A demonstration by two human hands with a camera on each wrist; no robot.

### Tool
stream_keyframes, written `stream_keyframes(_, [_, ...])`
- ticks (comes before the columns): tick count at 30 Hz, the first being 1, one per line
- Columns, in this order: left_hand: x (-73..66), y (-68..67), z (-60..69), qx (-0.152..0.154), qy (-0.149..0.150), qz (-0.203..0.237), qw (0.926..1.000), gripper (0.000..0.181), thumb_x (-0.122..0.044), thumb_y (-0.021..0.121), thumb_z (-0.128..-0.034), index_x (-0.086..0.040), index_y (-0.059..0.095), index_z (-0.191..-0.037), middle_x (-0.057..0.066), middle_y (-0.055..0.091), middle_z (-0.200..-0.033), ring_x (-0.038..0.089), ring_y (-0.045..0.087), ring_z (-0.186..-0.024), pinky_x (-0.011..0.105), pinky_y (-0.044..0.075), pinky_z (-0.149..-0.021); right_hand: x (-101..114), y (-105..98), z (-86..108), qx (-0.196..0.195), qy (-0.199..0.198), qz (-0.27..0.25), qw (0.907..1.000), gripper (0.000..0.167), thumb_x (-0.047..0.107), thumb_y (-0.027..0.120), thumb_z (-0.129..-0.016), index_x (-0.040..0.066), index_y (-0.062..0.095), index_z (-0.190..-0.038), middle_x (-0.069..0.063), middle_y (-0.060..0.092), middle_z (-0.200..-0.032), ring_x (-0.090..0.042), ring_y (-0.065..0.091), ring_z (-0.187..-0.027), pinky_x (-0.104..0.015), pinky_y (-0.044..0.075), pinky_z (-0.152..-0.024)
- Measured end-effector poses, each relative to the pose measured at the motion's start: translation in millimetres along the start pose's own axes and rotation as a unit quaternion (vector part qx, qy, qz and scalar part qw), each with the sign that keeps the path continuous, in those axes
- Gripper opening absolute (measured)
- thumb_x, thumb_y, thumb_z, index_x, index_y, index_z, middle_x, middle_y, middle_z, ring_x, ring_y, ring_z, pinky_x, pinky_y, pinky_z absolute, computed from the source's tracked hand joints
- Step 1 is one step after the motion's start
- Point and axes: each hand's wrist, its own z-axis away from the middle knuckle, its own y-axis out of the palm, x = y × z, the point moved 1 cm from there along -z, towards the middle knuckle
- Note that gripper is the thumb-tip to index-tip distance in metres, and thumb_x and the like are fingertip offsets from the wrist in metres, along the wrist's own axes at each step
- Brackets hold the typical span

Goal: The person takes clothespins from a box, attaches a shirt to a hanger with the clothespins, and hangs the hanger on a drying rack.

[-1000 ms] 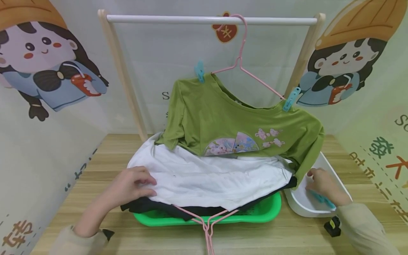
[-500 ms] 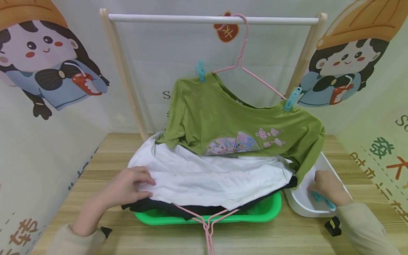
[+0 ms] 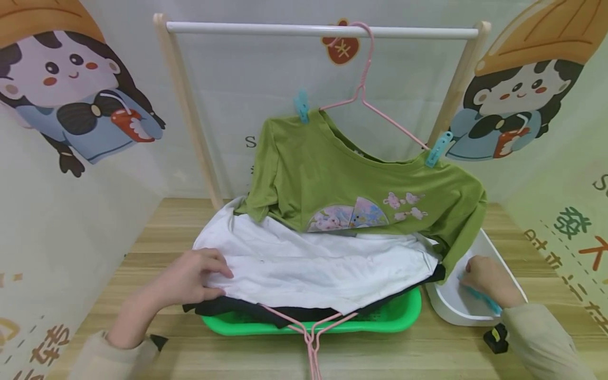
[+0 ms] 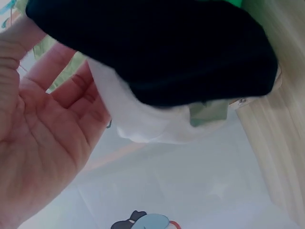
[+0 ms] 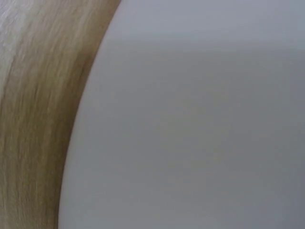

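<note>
My left hand [image 3: 190, 277] rests at the left edge of a white garment [image 3: 304, 269], fingers on the cloth and thumb apart. In the left wrist view its palm [image 4: 52, 129] is bare beside black cloth [image 4: 167, 52]. My right hand [image 3: 491, 279] is inside a white bin [image 3: 451, 311], its back to the camera, by light-blue clothespins [image 3: 484, 301]; its fingertips are hidden. A green shirt [image 3: 342, 174] hangs on a pink hanger [image 3: 368, 74], with a blue clothespin [image 3: 301, 107] and another clothespin [image 3: 438, 149] at its shoulders.
The hanger hooks over a white rod [image 3: 266, 29] on a wooden frame. A green basket [image 3: 396, 316] sits under the garments, with black cloth [image 3: 225, 305] and pink hangers [image 3: 311, 348] at its front. A small black object [image 3: 496, 339] lies beside the bin on the wooden table [image 3: 380, 359].
My right hand has closed up and turned a little inside the bin, its fingertips now out of sight. The left hand stays on the white garment.
</note>
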Motion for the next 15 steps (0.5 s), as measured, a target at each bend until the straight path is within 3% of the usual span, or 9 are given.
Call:
stream_keyframes(6, [-1.3, 2.1, -0.8, 0.012, -0.002, -0.033, 0.9994, 0.02, -0.003, 0.08, -0.0639, -0.012, 0.07, -0.079, -0.007, 0.058, -0.084, 0.006, 0.052, -0.07, 0.024, 0.046, -0.061, -2.5, -2.4, -1.7, -0.007, -0.001, -0.008, 0.9999, 0.024, 0.009, 0.068, -0.067, -0.011, 0.063, -0.079, -0.019, 0.062, -0.074, -0.026, 0.055, -0.066, -0.041, 0.046, -0.063])
stream_keyframes(9, [0.0, 5.4, -1.9, 0.0, 0.006, -0.056, 0.9984, 0.019, -0.001, 0.077, -0.0646, -0.013, 0.068, -0.076, -0.008, 0.058, -0.081, 0.005, 0.052, -0.068, 0.024, 0.046, -0.06, -2.5, -2.2, -1.8, -0.015, -0.007, -0.009, 0.9998, 0.025, 0.009, 0.068, -0.068, -0.012, 0.063, -0.08, -0.022, 0.062, -0.076, -0.029, 0.057, -0.068, -0.044, 0.047, -0.066])
stream_keyframes(15, [3.3, 6.8, -4.7, -0.04, 0.019, -0.057, 0.9974, 0.019, 0.002, 0.073, -0.0634, -0.013, 0.064, -0.069, -0.011, 0.056, -0.071, 0.001, 0.047, -0.062, 0.02, 0.042, -0.054, -0.4, -5.9, -0.4, -0.027, -0.003, -0.032, 0.9991, 0.025, 0.008, 0.069, -0.071, -0.013, 0.064, -0.082, -0.021, 0.063, -0.076, -0.029, 0.057, -0.067, -0.044, 0.047, -0.063])
